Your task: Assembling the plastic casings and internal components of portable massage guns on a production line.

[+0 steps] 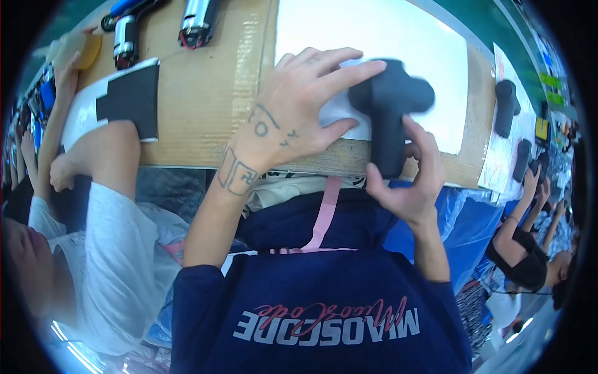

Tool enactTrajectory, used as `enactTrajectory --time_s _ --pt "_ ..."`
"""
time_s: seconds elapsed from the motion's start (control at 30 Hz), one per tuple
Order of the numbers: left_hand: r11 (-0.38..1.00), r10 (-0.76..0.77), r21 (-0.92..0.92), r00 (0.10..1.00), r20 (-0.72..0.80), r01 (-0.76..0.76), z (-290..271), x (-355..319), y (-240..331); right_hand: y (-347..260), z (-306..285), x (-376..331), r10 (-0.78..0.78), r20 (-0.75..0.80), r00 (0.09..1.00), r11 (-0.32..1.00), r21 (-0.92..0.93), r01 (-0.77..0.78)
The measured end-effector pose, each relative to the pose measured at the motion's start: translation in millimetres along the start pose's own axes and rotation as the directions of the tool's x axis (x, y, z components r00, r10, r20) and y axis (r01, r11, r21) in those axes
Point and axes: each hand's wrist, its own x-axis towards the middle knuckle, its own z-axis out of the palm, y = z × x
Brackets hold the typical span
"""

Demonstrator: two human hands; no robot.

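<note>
A dark grey massage gun (387, 118), slightly blurred, is over the front part of a white sheet (430, 37), its head away from me and its handle reaching past the table's near edge. My right hand (414, 174) grips the lower handle between thumb and fingers. Spread out to the left of it, my left hand (305, 100) has its index fingertip at the top of the gun's head; the thumb points toward the handle without closing round it. The gun's underside is hidden.
Brown cardboard (205, 118) covers the table. Two silver-and-black motor units (198, 25) lie at the far left, near black foam pieces (134, 100). A co-worker's bent arm (118, 149) is close on my left. Another massage gun (506, 109) rests at the right.
</note>
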Motion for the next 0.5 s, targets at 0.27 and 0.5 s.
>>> enactTrajectory --time_s 0.27,0.5 --pt "0.932 -0.09 -0.353 0.996 -0.016 0.078 -14 -7 2 2 -50 36 0.385 0.539 0.749 0.418 0.622 -0.662" --pt "0.752 -0.171 -0.631 0.981 0.092 0.19 -9 -21 -2 26 -9 25 -0.075 0.166 0.983 0.806 0.591 -0.039"
